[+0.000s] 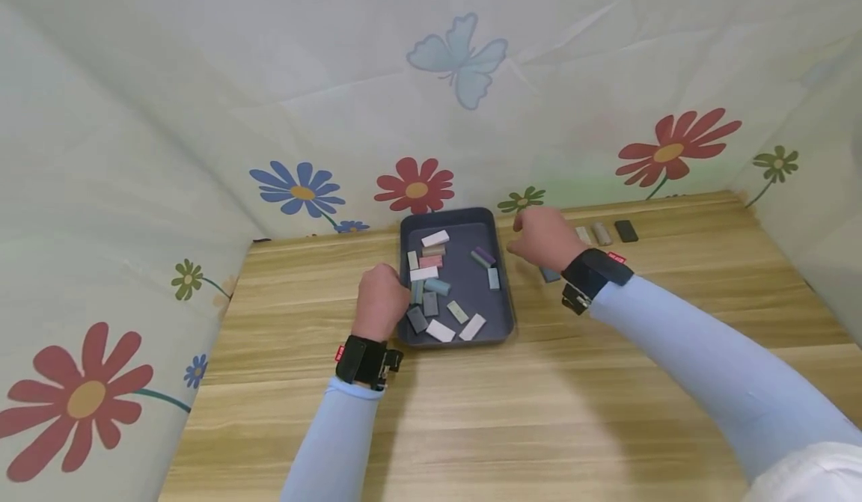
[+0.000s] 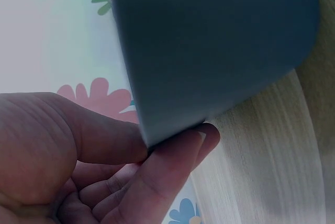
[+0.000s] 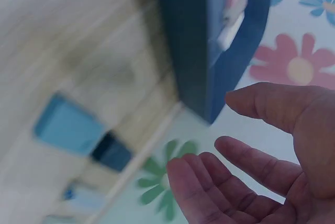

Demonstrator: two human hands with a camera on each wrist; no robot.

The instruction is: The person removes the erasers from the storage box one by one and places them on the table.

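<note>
A dark grey-blue rectangular tray [image 1: 465,234] stands at the back of the table, with several small rectangular blocks inside. Among them are a pink block [image 1: 431,262], a purple block [image 1: 484,255] and a teal block [image 1: 438,286]. My left hand [image 1: 382,300] is at the tray's left side; in the left wrist view its thumb and fingers pinch the tray's rim. My right hand [image 1: 547,239] hovers just right of the tray, holding nothing. Its thumb and fingers stand apart near the tray's corner in the right wrist view. A blue block [image 1: 550,274] lies partly hidden below that hand.
To the right of the right hand, a whitish block [image 1: 583,235], a grey-brown block [image 1: 601,233] and a black block [image 1: 626,231] lie in a row on the wooden table [image 1: 471,427]. A flower-printed cloth [image 1: 566,75] rises close behind the tray.
</note>
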